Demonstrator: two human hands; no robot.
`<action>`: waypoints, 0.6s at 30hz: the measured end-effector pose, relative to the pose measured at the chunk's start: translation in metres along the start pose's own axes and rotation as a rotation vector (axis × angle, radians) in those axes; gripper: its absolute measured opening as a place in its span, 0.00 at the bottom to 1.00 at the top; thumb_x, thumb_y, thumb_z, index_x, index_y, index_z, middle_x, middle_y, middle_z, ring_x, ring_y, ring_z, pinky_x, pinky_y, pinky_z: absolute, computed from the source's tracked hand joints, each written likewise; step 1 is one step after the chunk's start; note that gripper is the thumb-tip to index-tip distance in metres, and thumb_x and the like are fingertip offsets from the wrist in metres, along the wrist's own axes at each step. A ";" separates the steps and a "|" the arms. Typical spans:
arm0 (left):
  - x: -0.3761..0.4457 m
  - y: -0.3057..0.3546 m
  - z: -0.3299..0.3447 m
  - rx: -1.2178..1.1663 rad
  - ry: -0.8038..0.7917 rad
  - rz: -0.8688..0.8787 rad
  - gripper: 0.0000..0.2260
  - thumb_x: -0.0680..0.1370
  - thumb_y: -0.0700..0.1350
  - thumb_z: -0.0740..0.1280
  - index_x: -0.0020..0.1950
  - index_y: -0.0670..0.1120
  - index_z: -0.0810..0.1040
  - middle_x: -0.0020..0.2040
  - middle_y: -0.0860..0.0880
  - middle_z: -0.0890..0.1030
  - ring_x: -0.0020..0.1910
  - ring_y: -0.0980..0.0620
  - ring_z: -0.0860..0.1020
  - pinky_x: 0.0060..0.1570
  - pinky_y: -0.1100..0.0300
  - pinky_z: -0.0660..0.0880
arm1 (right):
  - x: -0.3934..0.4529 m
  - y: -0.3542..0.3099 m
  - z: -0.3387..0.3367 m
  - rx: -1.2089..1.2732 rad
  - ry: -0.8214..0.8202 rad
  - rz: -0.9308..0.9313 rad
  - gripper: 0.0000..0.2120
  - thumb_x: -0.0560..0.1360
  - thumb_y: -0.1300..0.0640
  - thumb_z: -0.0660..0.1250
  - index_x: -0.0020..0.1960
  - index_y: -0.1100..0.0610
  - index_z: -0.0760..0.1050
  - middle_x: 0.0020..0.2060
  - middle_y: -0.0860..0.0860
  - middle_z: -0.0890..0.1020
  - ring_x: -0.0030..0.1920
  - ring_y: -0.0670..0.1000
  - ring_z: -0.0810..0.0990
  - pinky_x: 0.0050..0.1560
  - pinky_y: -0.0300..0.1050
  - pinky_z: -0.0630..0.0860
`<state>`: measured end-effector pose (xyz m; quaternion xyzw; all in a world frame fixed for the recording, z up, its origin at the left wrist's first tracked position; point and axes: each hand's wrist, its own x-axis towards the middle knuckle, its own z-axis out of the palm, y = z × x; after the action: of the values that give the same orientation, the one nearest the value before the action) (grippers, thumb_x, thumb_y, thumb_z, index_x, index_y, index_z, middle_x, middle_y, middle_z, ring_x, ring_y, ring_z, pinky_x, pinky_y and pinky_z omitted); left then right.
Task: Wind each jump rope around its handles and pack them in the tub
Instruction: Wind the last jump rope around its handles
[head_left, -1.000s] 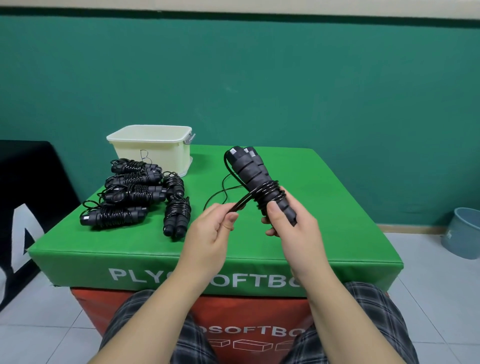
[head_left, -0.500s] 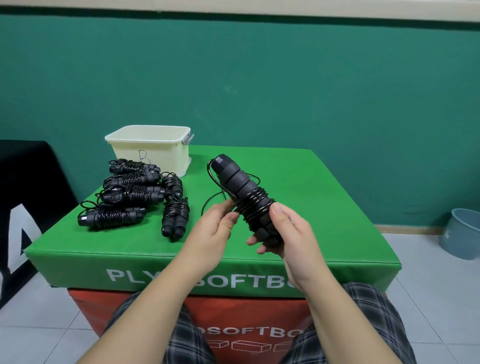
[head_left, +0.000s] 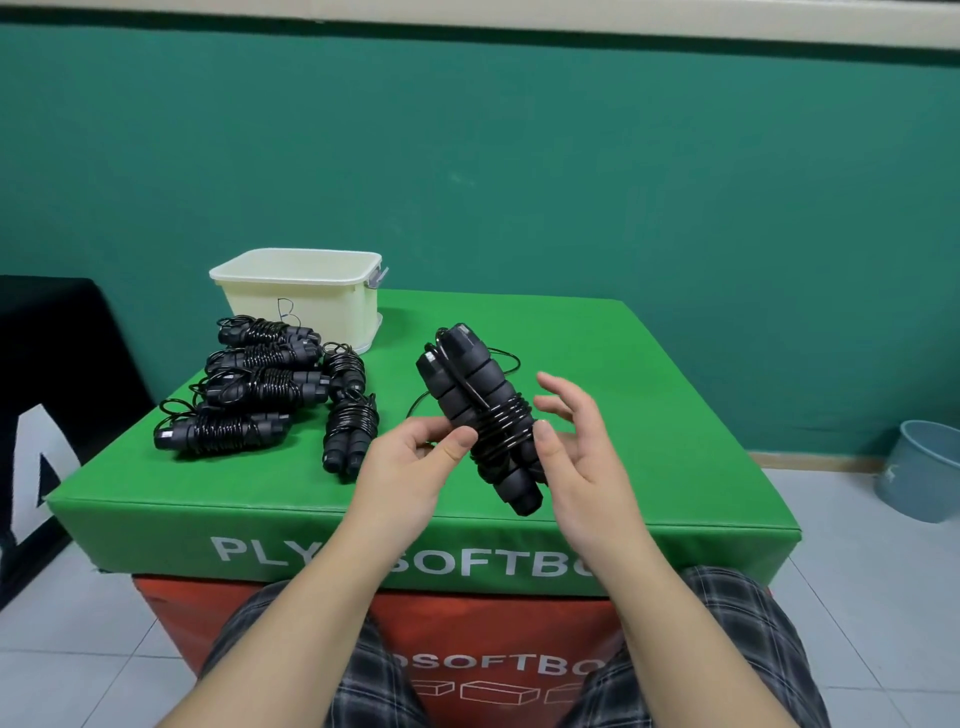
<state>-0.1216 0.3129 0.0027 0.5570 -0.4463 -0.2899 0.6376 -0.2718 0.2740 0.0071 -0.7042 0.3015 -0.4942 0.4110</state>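
Over the near half of the green soft box (head_left: 597, 364), head view: jump rope (head_left: 480, 415) held in the air, two black handles side by side, tilted with top ends far-left and bottom ends near-right. Black cord wound several turns around the middle of the handles, loose loop trailing behind onto the box top. Left hand (head_left: 410, 467) pinching the bundle at the wound section, thumb pressed on the near-left side of the coils, fingers curled behind. Right hand (head_left: 576, 457) beside it on the right, thumb touching the coils, remaining fingers spread and relaxed, not closed round anything.

Far-left on the box top: cream tub (head_left: 301, 306), upright, letter B on its front wall, grey latch on its right rim; contents not visible from this angle. Just near the tub: six wound ropes (head_left: 260, 395) lying on the green surface, four stacked in a row lengthwise left-right, two more to their right pointing near-far. None visibly in the tub.

Lower down: red box section (head_left: 415, 623) under the green one, plaid shorts (head_left: 727, 649) at bottom edge. Far right on the tiled floor: grey-blue bin (head_left: 919, 478).
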 end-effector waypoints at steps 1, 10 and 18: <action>0.001 -0.001 0.000 -0.020 0.018 -0.019 0.03 0.75 0.42 0.69 0.43 0.50 0.77 0.21 0.57 0.71 0.22 0.61 0.64 0.26 0.66 0.62 | 0.000 0.001 0.000 -0.026 0.009 -0.046 0.19 0.79 0.51 0.57 0.57 0.25 0.68 0.58 0.41 0.73 0.54 0.50 0.78 0.59 0.48 0.74; -0.006 0.001 0.003 -0.099 -0.166 -0.025 0.08 0.75 0.46 0.67 0.54 0.49 0.73 0.36 0.57 0.76 0.26 0.55 0.66 0.25 0.65 0.64 | -0.001 0.002 0.000 -0.275 -0.230 -0.088 0.41 0.71 0.57 0.75 0.71 0.36 0.53 0.66 0.43 0.66 0.66 0.36 0.65 0.65 0.27 0.59; -0.010 0.000 0.010 -0.129 -0.095 0.076 0.13 0.73 0.45 0.72 0.56 0.49 0.74 0.47 0.51 0.79 0.26 0.61 0.69 0.27 0.70 0.66 | -0.002 -0.003 0.008 -0.594 -0.265 -0.039 0.55 0.70 0.59 0.72 0.63 0.27 0.28 0.58 0.48 0.64 0.59 0.52 0.71 0.55 0.44 0.70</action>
<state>-0.1349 0.3169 0.0004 0.4829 -0.4773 -0.3199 0.6608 -0.2644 0.2791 0.0075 -0.8571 0.3628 -0.2966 0.2139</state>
